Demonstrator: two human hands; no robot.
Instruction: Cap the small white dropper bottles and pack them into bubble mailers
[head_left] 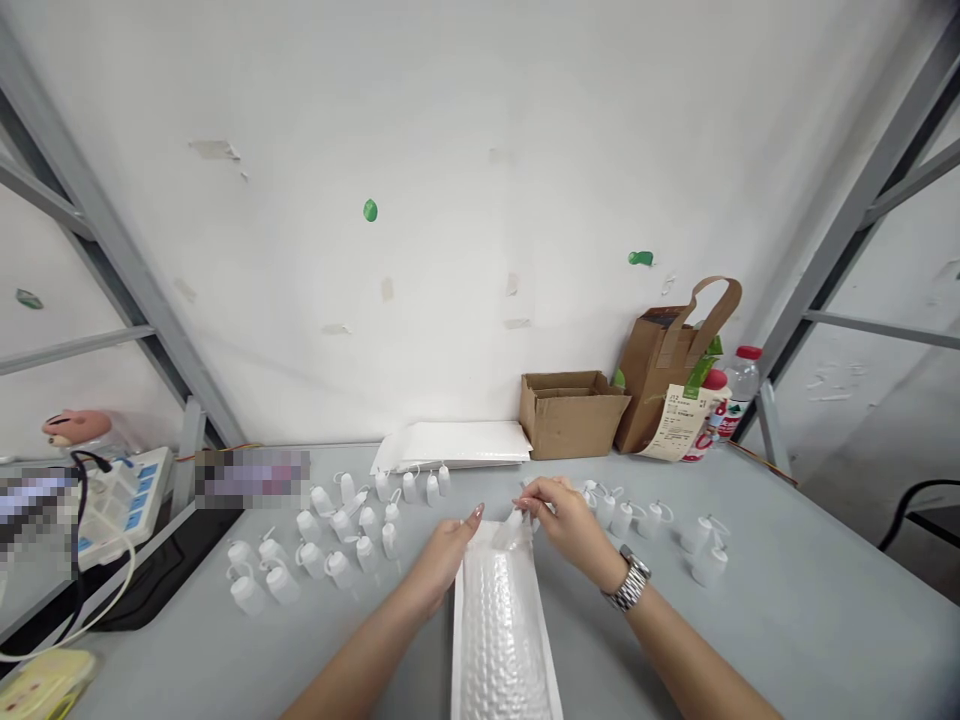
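Bubble mailer [504, 640] right under my chin, lying flat on the grey table [787, 620] with its long axis running straight away from me, mouth at the far end. That far end is where both hands meet, so the opening sits dead ahead of the fingers, not off to a side.

My left hand [450, 552] rests on the left corner of the mouth, fingers fairly flat and close together, pressing or steadying the edge. I can't tell whether it actually pinches the flap. My right hand [564, 515], the one with the metal watch [628, 580], is curled narrow at the mouth, fingertips pinched on something small and white, looks like one of the little bottles [514, 520], but it's mostly hidden by the fingers. The right hand is a touch farther out than the left, and it's the one directly over the opening.

Past the hands it's bottles everywhere: a big bunch of small white capped bottles [330, 540] to the left, well apart from the mailer, and a thinner scatter [652, 518] to the right, just beyond my right hand.

Farther back there's a flat stack of white mailers [457, 445] against the wall, then an open cardboard box [570, 410], a brown paper bag [667, 375] and a red-capped drink bottle [742, 385]. Far left, a power strip [120, 500] with cables.
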